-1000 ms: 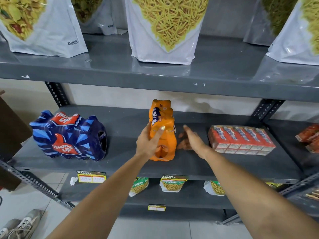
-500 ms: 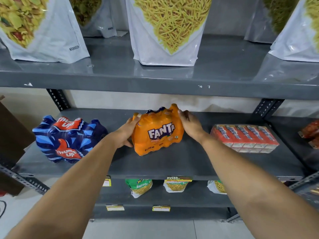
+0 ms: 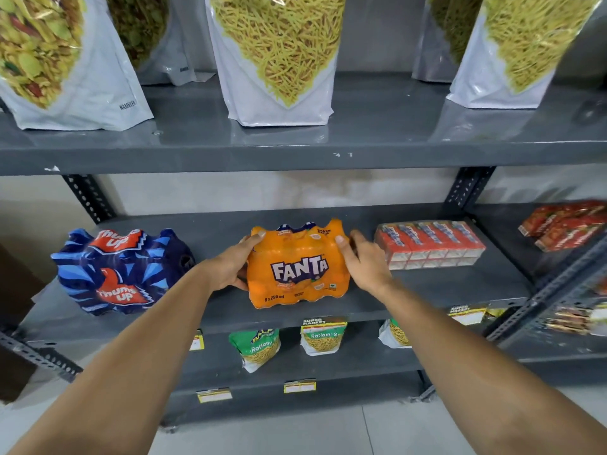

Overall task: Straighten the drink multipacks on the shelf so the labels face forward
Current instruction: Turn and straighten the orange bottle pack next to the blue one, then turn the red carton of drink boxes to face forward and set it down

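Note:
An orange Fanta multipack stands in the middle of the grey middle shelf, its label facing me. My left hand grips its left side and my right hand grips its right side, thumbs on the top corners. To the left sits a blue Thums Up multipack, turned slightly so its end points right. On the right lies a shrink-wrapped pack of red drink cartons, flat on the shelf.
Large snack pouches stand on the upper shelf. Small snack bags and price tags sit on the lower shelf. More red cartons lie on the neighbouring rack at right. Perforated steel uprights frame the shelf.
The Fanta pack stood end-on a second ago; both hands turned it, and now its label faces front, squarer and nearer the shelf's front edge.

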